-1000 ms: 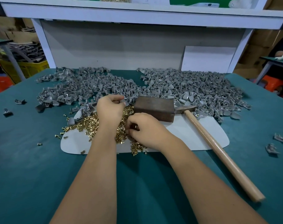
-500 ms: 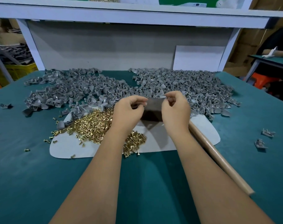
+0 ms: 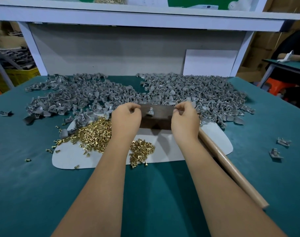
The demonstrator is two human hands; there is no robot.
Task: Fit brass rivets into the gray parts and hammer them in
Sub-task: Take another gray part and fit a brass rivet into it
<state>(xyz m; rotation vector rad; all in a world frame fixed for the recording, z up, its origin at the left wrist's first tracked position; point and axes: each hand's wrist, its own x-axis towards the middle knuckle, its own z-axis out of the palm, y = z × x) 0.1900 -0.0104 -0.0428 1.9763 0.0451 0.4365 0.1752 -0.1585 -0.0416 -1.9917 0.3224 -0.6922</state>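
One small gray scoop-shaped part atop the dark metal block, my left hand and right hand flanking it, fingers curled, grasp unclear

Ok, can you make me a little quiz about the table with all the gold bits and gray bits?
1. True or false: one gray part sits on top of the dark block.
2. Which side of the block is the heap of brass rivets on? A) the person's left B) the person's right
3. Fill in: the wooden hammer handle lies beside the person's ____ arm.

Key
1. True
2. A
3. right
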